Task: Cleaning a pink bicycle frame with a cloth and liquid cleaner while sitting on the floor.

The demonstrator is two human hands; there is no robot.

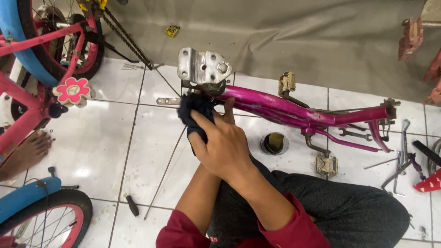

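My right hand is clenched around a dark cloth, pressing it against the head end of the magenta bicycle frame, just below the silver metal bracket. My left hand is hidden beneath the right, so I cannot tell its grip. The frame lies across the white tiled floor beside the grey tarp's edge, a small round tin close by it.

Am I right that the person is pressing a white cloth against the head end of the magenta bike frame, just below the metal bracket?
Not quite: the cloth is dark navy, not white. The head view shows the right hand pressing it against the magenta frame, just below the metal bracket.
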